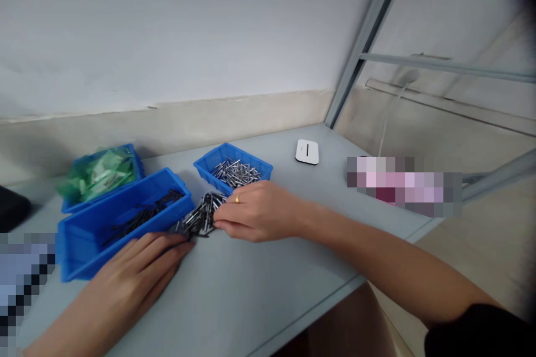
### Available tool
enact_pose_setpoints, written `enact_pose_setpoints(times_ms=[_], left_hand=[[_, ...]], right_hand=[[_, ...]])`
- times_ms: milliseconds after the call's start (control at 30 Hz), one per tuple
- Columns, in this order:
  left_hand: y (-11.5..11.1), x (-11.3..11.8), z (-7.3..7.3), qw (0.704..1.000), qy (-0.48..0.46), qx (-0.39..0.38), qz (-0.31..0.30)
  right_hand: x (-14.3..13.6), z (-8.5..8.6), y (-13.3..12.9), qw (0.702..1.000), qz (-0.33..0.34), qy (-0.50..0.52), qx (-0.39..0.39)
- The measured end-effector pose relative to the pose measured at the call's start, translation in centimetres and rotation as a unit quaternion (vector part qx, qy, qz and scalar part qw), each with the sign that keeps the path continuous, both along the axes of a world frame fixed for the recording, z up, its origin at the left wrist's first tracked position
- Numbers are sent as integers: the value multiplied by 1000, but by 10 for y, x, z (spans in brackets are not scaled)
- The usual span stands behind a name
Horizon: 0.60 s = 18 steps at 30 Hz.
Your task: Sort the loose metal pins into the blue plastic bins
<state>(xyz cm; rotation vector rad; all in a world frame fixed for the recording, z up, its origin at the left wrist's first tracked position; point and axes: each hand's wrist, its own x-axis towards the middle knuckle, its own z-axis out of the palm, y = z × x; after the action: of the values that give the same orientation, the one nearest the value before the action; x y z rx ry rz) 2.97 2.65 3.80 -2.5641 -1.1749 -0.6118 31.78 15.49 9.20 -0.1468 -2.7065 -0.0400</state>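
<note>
A heap of metal pins and dark pieces (204, 213) lies on the grey tabletop (259, 284) between my hands. My left hand (140, 268) is at the heap's lower left, fingers pressed together; its fingertips touch the edge of the heap, and what they grip is hidden. On the right side of the heap, my right hand (251, 212), with a ring, has its fingers curled, the fingertips at the pins. Behind it stands a blue bin of silver pins (263, 168). A longer blue bin (79, 268) with dark pieces stands beside my left hand.
A third blue bin holds green plastic bags (103, 175) at the back left. A white square device (307, 152) lies at the back right. Metal frame posts (355, 67) rise at the right corner, by the wall. Blurred items sit at the left and right edges.
</note>
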Motion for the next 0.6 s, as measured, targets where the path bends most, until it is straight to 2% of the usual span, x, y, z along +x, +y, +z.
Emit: enact_pose_setpoints(times_ms=[267,467,600], left_hand=[[1,-26,-9,997,68,-13,-23],[-7,-29,-17,996,89,-7,29],[-5,-26,-15,996,77,-27,33]], right_hand=[[0,1,0,1000,-1,-1,2],[1,1,0,1000,0,-1,1],[0,1,1,1000,1,4,2]])
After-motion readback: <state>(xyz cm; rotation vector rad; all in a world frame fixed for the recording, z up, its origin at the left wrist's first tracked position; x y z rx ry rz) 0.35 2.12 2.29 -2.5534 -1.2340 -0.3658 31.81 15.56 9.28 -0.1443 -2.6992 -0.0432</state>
